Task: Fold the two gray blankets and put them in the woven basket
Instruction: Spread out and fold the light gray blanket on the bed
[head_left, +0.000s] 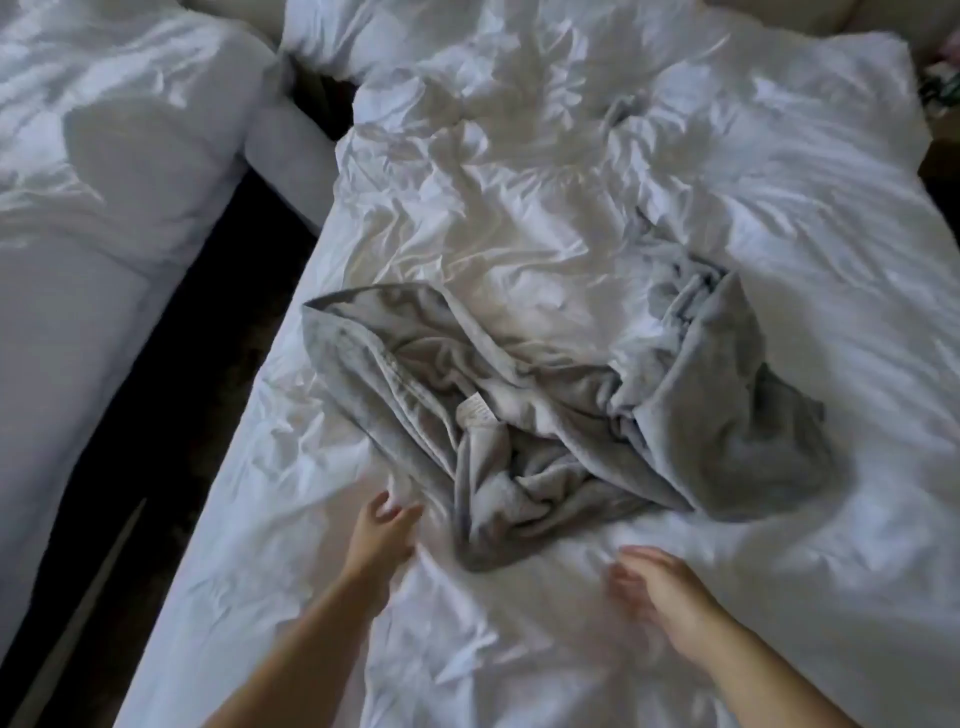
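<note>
Head view: gray blanket (561, 410) lies crumpled mid-bed (779, 597), unfolded. Left hand (382, 530) and right hand (662, 584) hover near its front edge, fingers loose, holding nothing. Best find two corners and spread flat first. Basket unseen.

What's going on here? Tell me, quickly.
A person works at a bed with white bedding. The left grip and right grip, both empty with relaxed fingers, reach toward a crumpled gray blanket heap lying unfolded on it. Neither touches the heap yet. No woven basket is in view.
</note>
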